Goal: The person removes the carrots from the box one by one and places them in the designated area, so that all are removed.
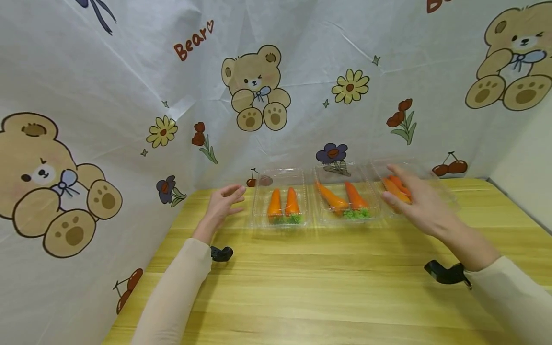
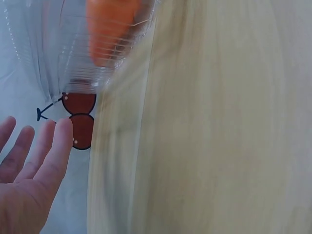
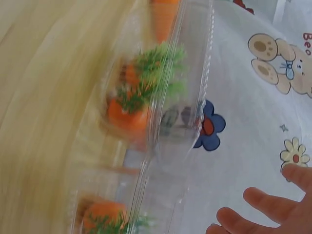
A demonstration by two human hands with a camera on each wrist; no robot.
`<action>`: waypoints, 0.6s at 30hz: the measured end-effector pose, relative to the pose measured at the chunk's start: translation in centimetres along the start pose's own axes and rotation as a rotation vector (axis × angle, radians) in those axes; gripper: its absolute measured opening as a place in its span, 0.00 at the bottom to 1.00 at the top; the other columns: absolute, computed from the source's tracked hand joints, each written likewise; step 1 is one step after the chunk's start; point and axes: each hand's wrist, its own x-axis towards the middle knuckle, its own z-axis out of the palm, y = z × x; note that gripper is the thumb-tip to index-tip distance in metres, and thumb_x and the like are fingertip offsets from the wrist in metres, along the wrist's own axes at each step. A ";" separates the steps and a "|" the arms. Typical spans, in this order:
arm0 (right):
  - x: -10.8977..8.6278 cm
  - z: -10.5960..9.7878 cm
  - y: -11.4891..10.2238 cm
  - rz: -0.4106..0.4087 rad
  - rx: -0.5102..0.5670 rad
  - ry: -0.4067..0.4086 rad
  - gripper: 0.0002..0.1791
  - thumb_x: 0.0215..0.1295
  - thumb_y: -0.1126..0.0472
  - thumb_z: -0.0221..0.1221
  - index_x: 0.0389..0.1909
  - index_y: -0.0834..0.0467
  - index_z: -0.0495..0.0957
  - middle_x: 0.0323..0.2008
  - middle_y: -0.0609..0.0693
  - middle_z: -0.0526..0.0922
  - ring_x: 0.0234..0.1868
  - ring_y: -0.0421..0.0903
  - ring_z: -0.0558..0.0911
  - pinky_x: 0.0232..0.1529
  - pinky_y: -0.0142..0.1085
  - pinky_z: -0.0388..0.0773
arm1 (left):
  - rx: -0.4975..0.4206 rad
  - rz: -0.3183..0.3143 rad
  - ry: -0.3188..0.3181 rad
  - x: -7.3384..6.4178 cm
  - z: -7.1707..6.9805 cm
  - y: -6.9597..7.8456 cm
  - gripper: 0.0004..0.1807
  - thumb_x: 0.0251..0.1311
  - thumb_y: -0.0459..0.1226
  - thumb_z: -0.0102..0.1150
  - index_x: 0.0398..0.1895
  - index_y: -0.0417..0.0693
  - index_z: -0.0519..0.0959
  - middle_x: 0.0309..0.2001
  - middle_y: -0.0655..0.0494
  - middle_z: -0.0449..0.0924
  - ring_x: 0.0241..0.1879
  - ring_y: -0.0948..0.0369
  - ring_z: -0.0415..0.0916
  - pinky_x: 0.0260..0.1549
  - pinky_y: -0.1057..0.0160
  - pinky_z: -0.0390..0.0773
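Note:
Three clear plastic boxes stand in a row at the back, with toy carrots inside. Two carrots (image 1: 291,202) with green tops lie side by side in the left box (image 1: 254,218). In the middle box (image 1: 318,216), the two carrots (image 1: 332,197) spread apart at the tips. My left hand (image 1: 223,203) is raised just left of the left box, fingers apart and holding nothing. Over the right box (image 1: 384,167) hovers my right hand (image 1: 420,203), fingers spread, partly hiding the orange carrots (image 1: 394,188) there. Both wrist views show spread, bare fingers beside the boxes.
The wooden tabletop (image 1: 310,282) extends in front of the boxes. Behind them hangs a white cloth (image 1: 302,105) printed with bears and flowers, which also covers the left side. A plain pale wall (image 1: 526,163) stands at the right. Each wrist carries a black camera (image 1: 444,272).

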 end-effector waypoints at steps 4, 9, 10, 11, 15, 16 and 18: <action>-0.1 0.6 -0.9 0.026 0.024 0.013 0.41 0.78 0.46 0.53 0.84 0.53 0.48 0.75 0.72 0.61 0.66 0.79 0.67 0.59 0.77 0.64 | -0.034 -0.016 0.014 0.2 0.5 -0.3 0.39 0.63 0.51 0.70 0.73 0.43 0.71 0.70 0.44 0.71 0.70 0.40 0.70 0.62 0.42 0.79; -0.1 1.3 -2.2 0.055 0.104 0.012 0.38 0.80 0.46 0.51 0.83 0.52 0.50 0.72 0.71 0.66 0.64 0.76 0.72 0.58 0.74 0.69 | -0.057 -0.022 0.019 0.6 1.2 -0.6 0.35 0.66 0.45 0.69 0.73 0.45 0.70 0.72 0.44 0.70 0.69 0.39 0.70 0.60 0.43 0.80; -0.1 1.5 -2.4 0.059 0.122 0.011 0.38 0.80 0.46 0.50 0.83 0.52 0.50 0.72 0.70 0.66 0.64 0.74 0.72 0.59 0.74 0.69 | -0.056 -0.020 0.022 0.6 1.3 -0.7 0.34 0.67 0.44 0.68 0.74 0.46 0.70 0.72 0.44 0.70 0.69 0.39 0.71 0.60 0.43 0.80; 0.0 1.7 -2.7 0.063 0.136 0.009 0.37 0.80 0.46 0.50 0.83 0.52 0.51 0.72 0.70 0.66 0.64 0.73 0.73 0.59 0.73 0.70 | -0.054 -0.017 0.024 0.6 1.4 -0.7 0.33 0.67 0.43 0.68 0.74 0.46 0.70 0.72 0.44 0.70 0.69 0.39 0.72 0.60 0.43 0.80; 0.0 2.3 -3.5 0.076 0.174 -0.008 0.36 0.81 0.45 0.49 0.83 0.52 0.52 0.71 0.67 0.68 0.64 0.70 0.75 0.58 0.71 0.73 | -0.050 -0.013 0.029 0.7 1.8 -1.0 0.32 0.69 0.40 0.66 0.74 0.46 0.70 0.73 0.44 0.70 0.65 0.42 0.76 0.60 0.43 0.80; 0.1 2.4 -3.6 0.079 0.182 -0.015 0.36 0.81 0.45 0.48 0.82 0.53 0.53 0.71 0.66 0.68 0.64 0.70 0.75 0.58 0.70 0.74 | -0.047 -0.014 0.029 0.7 1.9 -1.1 0.32 0.69 0.40 0.66 0.75 0.46 0.70 0.73 0.44 0.70 0.64 0.43 0.76 0.60 0.43 0.80; 0.1 2.7 -3.9 0.085 0.198 -0.028 0.35 0.81 0.44 0.47 0.82 0.52 0.53 0.71 0.65 0.69 0.65 0.70 0.75 0.57 0.70 0.74 | -0.047 -0.018 0.031 0.9 2.0 -1.3 0.32 0.69 0.41 0.66 0.74 0.47 0.71 0.73 0.46 0.71 0.62 0.46 0.78 0.59 0.45 0.82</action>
